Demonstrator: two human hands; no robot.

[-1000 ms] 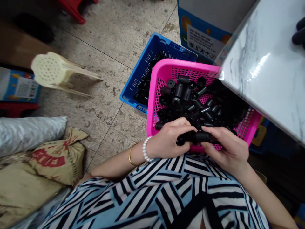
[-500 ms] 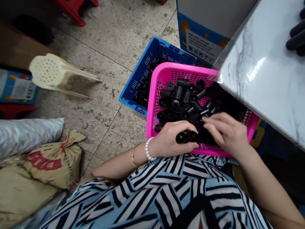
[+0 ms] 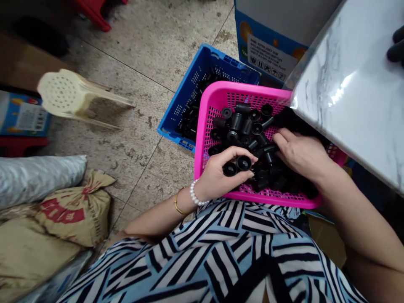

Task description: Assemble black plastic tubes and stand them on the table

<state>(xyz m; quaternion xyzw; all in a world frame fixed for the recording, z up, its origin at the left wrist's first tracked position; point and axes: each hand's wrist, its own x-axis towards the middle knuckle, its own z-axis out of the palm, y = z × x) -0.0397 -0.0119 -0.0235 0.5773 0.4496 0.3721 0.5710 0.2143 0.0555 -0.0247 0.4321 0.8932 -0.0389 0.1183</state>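
Note:
My left hand is closed around two black plastic cylinders, their hollow round ends facing up. It hovers over the near left part of a pink plastic basket. Several more black cylinders lie jumbled in that basket, some on their sides, some showing round ends. My right hand reaches down into the pile on the basket's right side. Its fingertips are hidden among the dark parts, so whatever they touch does not show.
A blue crate with more black parts stands behind the basket. A marble-patterned table juts over the basket's right corner. Behind stands a printed carton. To the left are a cream stool and a tied sack.
My left hand has shifted slightly left and up, still holding the two cylinders. My right hand has moved away from it, deeper into the right side of the pile.

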